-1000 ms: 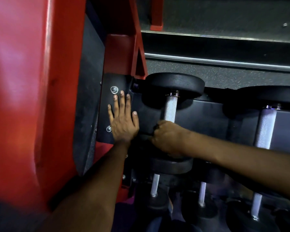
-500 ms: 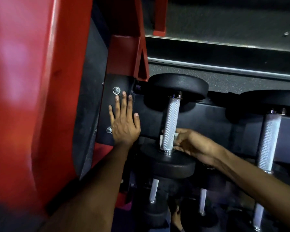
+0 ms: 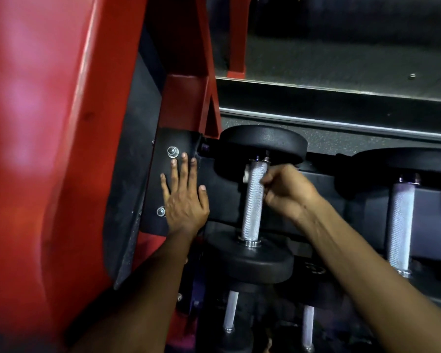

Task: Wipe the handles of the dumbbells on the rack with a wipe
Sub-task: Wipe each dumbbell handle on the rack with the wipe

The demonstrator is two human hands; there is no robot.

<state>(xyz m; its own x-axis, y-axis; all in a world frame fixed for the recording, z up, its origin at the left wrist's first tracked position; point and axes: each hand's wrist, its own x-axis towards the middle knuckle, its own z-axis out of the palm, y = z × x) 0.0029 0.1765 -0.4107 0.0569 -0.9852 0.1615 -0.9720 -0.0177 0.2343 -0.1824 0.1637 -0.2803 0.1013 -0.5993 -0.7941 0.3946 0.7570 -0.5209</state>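
Dim gym floor and a red rack upright (image 3: 61, 149) fill the view on my left, with a black bolted plate (image 3: 163, 179) under my left hand (image 3: 186, 200), which lies flat and spread on it, holding nothing, just bracing me. My right hand (image 3: 288, 192) is curled round the top of the knurled handle (image 3: 253, 200) of the leftmost dumbbell (image 3: 260, 146) on this tier, close under its upper head; a scrap of white wipe (image 3: 246, 175) shows at the handle's far side, so I judge my fingers pinch it there, though most of it is hidden. I think the risk is the wipe snagging or bunching on the knurling and slipping out, or my knuckles jamming against the head. Pulling hard might also rock the dumbbell in its cradle. The next handle (image 3: 400, 225) stands to the right, unwiped as far as I can judge. No brand, label or writing is legible; a faint mark low on a plate is too dark to read.
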